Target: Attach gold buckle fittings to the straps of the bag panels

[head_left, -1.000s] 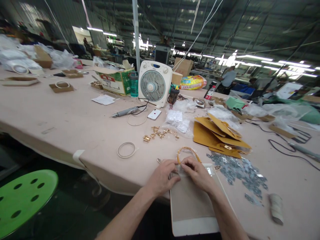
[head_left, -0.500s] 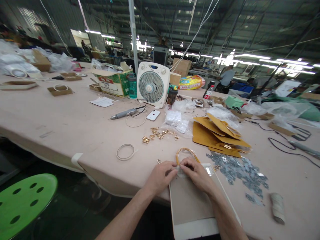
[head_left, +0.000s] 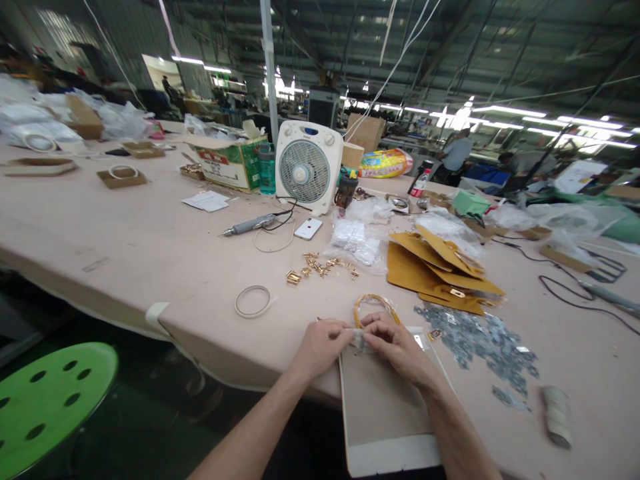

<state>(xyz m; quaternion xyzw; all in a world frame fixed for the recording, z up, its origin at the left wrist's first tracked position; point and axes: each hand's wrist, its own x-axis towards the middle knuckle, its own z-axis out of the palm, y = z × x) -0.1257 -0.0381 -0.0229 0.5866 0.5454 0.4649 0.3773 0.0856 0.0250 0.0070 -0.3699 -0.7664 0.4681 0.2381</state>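
Observation:
A flat beige panel with white borders (head_left: pixel 385 413) lies at the table's front edge. At its far end stands a mustard-yellow handle loop (head_left: pixel 374 298), its lower part hidden by my fingers. My left hand (head_left: pixel 324 347) is closed, thumb and forefinger pinching the left side of a small piece of translucent plastic (head_left: pixel 359 339) near the base of the loop. From the other side my right hand (head_left: pixel 393 345) pinches the same plastic, its knuckles covering part of the loop. A small gold metal fitting (head_left: pixel 434 335) sits beside the panel's far right corner.
Grey metal plates (head_left: pixel 493 350) are scattered right of the panel, near a cloth-like roll (head_left: pixel 556 417). Mustard-yellow pieces (head_left: pixel 440 270), gold hardware (head_left: pixel 320 265), a tape roll (head_left: pixel 253 302), a phone (head_left: pixel 308 229), a screwdriver-like tool (head_left: pixel 250 225) and a fan (head_left: pixel 306 170) lie or stand farther back.
My fingertips have shifted slightly at the base of the loop, and more of the translucent plastic shows between them. The whole view has moved slightly; the table items stay put.

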